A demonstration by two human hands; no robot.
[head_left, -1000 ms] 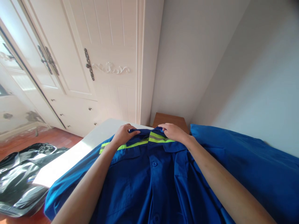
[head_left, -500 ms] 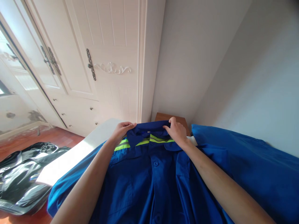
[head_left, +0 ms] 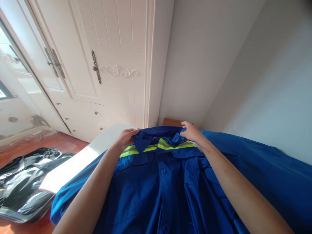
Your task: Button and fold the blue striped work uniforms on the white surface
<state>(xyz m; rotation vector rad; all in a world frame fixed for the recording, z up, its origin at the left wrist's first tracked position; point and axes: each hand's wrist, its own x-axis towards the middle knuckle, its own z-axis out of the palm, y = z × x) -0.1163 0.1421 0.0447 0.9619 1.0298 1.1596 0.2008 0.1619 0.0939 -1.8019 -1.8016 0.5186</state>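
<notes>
A blue button-front work shirt (head_left: 126, 191) lies spread out before me, its front facing up. Yellow-green bands with a grey stripe (head_left: 130, 151) cross its chest. My left hand (head_left: 126, 137) pinches the left end of the collar (head_left: 158, 131), whose point hangs down flat. At the collar's other end, my right hand (head_left: 193, 133) is closed on the fabric with thumb and fingers. The collar there looks bunched and turned up. Buttons run down the middle of the front.
Left of the shirt shows a white surface (head_left: 85, 152). On the reddish floor lies a dark, shiny bag-like bundle (head_left: 26, 185). A cream wardrobe (head_left: 122, 107) stands ahead, near a brown wooden piece (head_left: 170, 122). Blue fabric (head_left: 265, 172) stretches along the right wall.
My right hand has moved a little to the right along the collar, and the collar's right end has bunched up. The left hand stays almost in place.
</notes>
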